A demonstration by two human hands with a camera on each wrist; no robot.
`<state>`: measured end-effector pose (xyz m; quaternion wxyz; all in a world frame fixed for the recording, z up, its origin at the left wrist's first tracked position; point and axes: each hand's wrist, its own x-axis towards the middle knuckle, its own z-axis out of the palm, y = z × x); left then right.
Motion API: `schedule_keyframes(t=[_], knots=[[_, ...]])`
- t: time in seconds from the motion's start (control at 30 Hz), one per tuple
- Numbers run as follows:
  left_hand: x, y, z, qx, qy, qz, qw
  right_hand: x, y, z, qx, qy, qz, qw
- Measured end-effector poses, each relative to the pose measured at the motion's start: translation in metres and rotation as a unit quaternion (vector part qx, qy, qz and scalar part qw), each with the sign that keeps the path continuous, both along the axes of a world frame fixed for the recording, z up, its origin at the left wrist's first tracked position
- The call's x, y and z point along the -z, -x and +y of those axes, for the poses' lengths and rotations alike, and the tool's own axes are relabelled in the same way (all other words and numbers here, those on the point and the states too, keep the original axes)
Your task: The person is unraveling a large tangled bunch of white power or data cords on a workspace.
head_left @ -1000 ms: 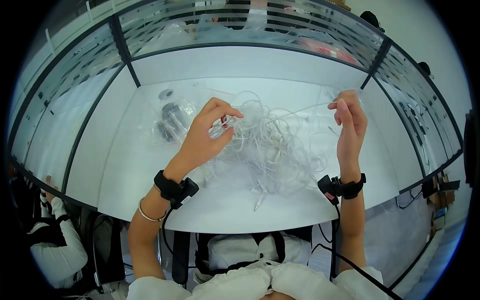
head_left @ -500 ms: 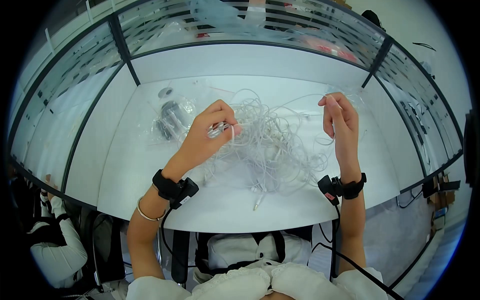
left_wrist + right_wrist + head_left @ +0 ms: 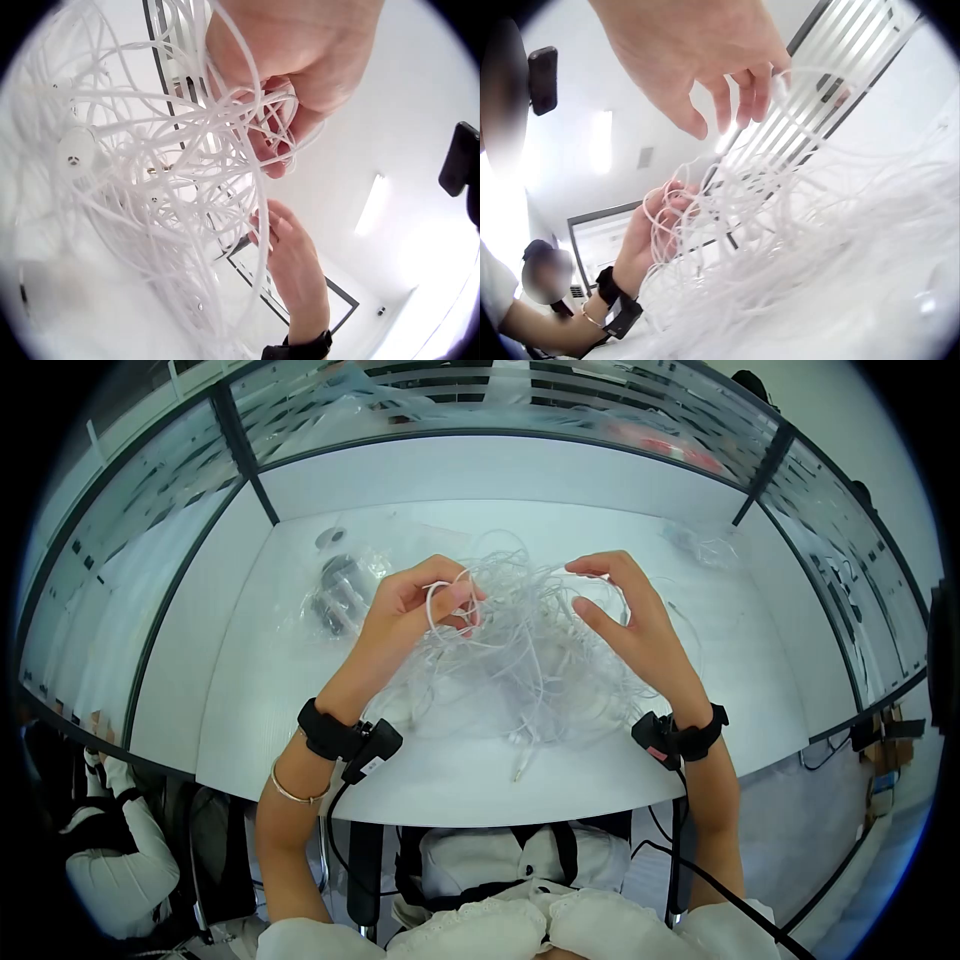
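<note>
Left hand [image 3: 408,605] holds part of white cable tangle [image 3: 515,610], obstructing the way to wide-spread right hand [image 3: 638,620]; bagged dark item [image 3: 340,592] left of both.

White cables [image 3: 535,650], centre; white desk [image 3: 745,630] beneath; black wristbands [image 3: 325,730], lower left and lower right; striped glass [image 3: 450,405], top.

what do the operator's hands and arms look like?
Left hand and right hand bare. Each wrist: black strap, boxy black camera, black cable. Whitish label on left camera, reddish on right. Thin metallic bangle, left forearm. White sleeves.
</note>
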<state>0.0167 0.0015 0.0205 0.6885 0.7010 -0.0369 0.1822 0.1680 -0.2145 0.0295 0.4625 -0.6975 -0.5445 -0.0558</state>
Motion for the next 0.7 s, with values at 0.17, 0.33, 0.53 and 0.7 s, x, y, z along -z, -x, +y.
schedule_keyframes(t=[0.17, 0.33, 0.53, 0.7], knots=[[0.002, 0.0, -0.011, -0.016, 0.011, -0.013, 1.0, -0.01, 0.031, 0.023, -0.049, 0.027, -0.099, 0.994], [0.004, 0.0, -0.013, -0.053, -0.016, -0.019, 0.998, -0.003, 0.039, 0.04, -0.056, 0.052, -0.08, 0.994], [0.003, 0.0, -0.013, -0.111, -0.018, -0.012, 0.994, 0.001, 0.039, 0.045, -0.017, 0.025, -0.087, 0.996], [0.005, 0.001, -0.014, -0.116, -0.022, -0.001, 0.993, 0.0, 0.044, 0.048, -0.013, 0.032, -0.067, 0.997]])
